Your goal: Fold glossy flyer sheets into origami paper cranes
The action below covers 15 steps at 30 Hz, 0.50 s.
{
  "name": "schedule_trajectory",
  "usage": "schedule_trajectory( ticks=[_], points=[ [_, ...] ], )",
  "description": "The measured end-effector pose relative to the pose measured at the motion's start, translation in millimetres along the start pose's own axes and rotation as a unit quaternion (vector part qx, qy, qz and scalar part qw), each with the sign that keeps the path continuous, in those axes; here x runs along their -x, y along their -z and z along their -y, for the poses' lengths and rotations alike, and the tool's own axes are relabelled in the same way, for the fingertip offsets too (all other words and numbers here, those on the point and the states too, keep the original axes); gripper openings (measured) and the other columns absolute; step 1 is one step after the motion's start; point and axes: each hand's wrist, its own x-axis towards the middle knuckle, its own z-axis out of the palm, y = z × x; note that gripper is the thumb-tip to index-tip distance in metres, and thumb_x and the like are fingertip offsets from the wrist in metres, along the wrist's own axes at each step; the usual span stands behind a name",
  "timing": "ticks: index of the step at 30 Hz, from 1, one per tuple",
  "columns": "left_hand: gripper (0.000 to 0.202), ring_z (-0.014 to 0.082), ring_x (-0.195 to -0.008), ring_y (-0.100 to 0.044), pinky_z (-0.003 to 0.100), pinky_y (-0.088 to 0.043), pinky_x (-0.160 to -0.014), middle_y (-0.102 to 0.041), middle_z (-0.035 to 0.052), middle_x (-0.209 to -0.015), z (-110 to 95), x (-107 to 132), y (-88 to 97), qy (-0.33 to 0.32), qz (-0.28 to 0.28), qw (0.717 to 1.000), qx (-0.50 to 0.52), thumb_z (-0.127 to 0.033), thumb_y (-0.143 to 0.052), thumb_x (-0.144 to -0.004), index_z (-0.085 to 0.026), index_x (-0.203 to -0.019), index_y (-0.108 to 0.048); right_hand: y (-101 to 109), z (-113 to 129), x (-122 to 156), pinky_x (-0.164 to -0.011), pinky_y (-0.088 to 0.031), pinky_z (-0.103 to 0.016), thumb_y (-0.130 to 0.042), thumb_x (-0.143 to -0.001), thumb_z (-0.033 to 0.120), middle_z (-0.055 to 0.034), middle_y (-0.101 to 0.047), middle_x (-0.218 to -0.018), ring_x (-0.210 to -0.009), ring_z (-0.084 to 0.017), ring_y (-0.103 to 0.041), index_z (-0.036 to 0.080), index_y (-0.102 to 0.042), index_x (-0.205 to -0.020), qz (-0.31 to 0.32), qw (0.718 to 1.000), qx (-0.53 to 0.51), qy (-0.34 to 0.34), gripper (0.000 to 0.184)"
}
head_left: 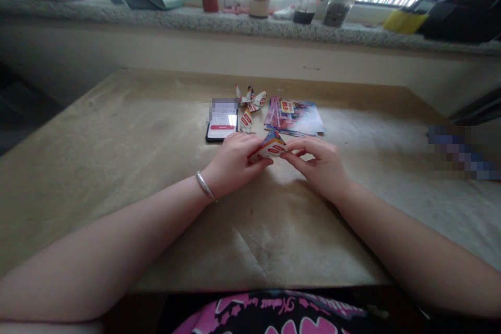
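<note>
A pale wall stood behind the table [168, 229], and above it a speckled stone windowsill [180, 16] carried several bottles and other objects, with daylight coming in through the window. On the table, in front of the person and between the two hands, there was a folded paper [273, 150] with printed numbers on its white side and a blue tip pointing away from the body.

The left hand [239, 159] was closed around the left part of this paper, the thumb on the near edge and the fingers on the far side, so this part was mostly covered. The right hand [323, 164] pinched the right corner with the thumb and the forefinger; how firmly it pressed, I cannot tell. The long axis of the paper went from side to side, from one hand to the other, rising a little towards the right. The left hand was the nearer one, because it covered more of the paper, while the right hand touched only its end.

Just beyond the left hand lay a phone [222, 128] with its screen lit. Beside it were other folded paper pieces [247, 117], and to their right a stack of printed sheets [297, 117].
</note>
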Motion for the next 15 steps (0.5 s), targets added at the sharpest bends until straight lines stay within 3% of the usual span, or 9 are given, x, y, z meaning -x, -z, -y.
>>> schedule_trajectory(
  ticks=[4, 7, 15],
  points=[
    [0.013, 0.0138, -0.07, -0.054, 0.026, -0.04, -0.068, -0.062, 0.0012, -0.073, -1.4, 0.6, -0.6, -0.005, -0.025, 0.998, 0.055, -0.028, -0.061, -0.084, -0.015, -0.083, -0.064, -3.7, 5.0, 2.6, -0.056, -0.056, -0.024, -0.07, -0.079, 0.028, 0.0012, -0.069, -0.079, -0.07, -0.013, -0.066, 0.023, -0.064, -0.087, -0.046, 0.997, -0.036, -0.046, 0.011],
    [0.009, 0.0119, -0.07, -0.053, 0.023, -0.041, -0.066, -0.061, 0.001, -0.076, -2.3, 2.2, -1.3, -0.01, -0.044, 0.993, 0.106, -0.024, -0.06, -0.085, -0.015, -0.084, -0.064, -5.4, 8.3, 2.6, -0.058, -0.055, -0.024, -0.07, -0.078, 0.026, 0.0009, -0.069, -0.081, -0.072, -0.013, -0.066, 0.023, -0.064, -0.087, -0.039, 0.998, -0.038, -0.038, 0.011],
    [0.022, 0.0159, -0.089, -0.059, 0.028, -0.048, -0.08, -0.064, 0.0064, -0.095, -2.5, 3.8, -3.7, -0.012, -0.04, 0.983, 0.176, -0.033, -0.053, -0.091, -0.015, -0.099, -0.062, -7.3, 3.8, 1.6, -0.06, -0.055, -0.025, -0.068, -0.08, 0.024, 0.0007, -0.069, -0.083, -0.075, -0.013, -0.065, 0.023, -0.064, -0.088, -0.023, 0.998, -0.048, -0.043, 0.01]
  ],
)
